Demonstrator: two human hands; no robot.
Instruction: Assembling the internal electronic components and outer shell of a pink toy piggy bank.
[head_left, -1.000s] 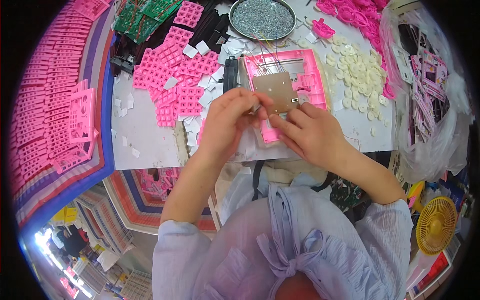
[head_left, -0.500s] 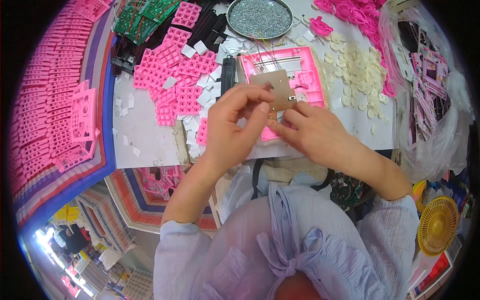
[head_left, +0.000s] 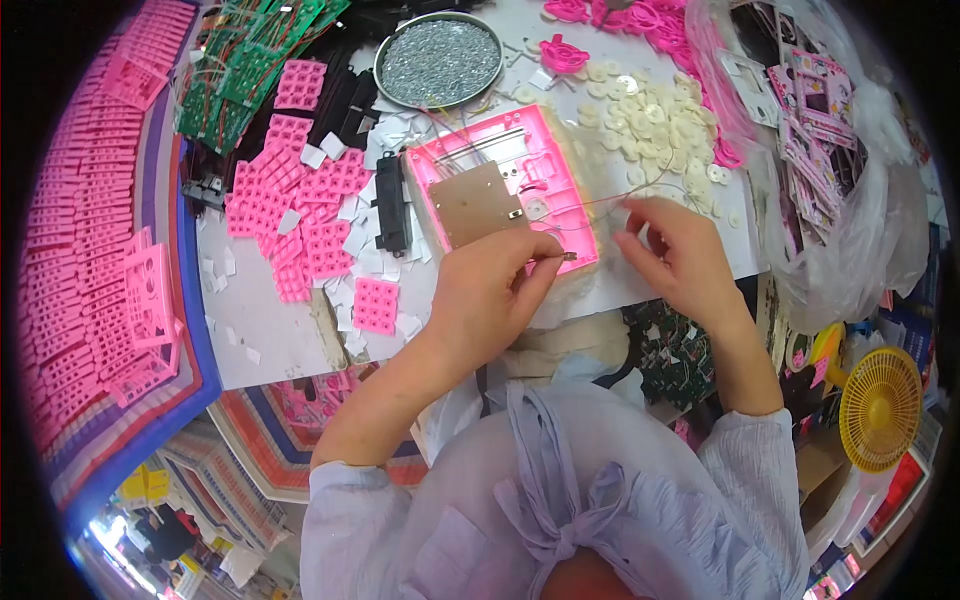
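A pink plastic casing (head_left: pixel 583 226) lies tilted on the table before me, with a brown circuit board (head_left: pixel 475 203) over its left part. My left hand (head_left: pixel 493 292) is at the casing's near edge, thumb and forefinger pinched on a small dark part (head_left: pixel 568 257). Off the casing's right side, my right hand (head_left: pixel 682 255) pinches thin wires (head_left: pixel 590 203) that stretch from the casing, one of them red. Its lower fingers are curled. A long black plastic part (head_left: pixel 391 205) stands along the casing's left side.
Pink keypads (head_left: pixel 325 250) and white paper squares lie at left, with green circuit boards (head_left: pixel 240 85) behind. A round dish of small metal pieces (head_left: pixel 440 62) sits at the back. White discs (head_left: pixel 650 125) spread to the right, beside a clear plastic bag (head_left: pixel 850 235). A yellow fan (head_left: pixel 880 410) is at lower right.
My hands, close together over the board before, are now apart. The right hand has moved right with the wires drawn out. The casing looks more tilted, and the view has shifted.
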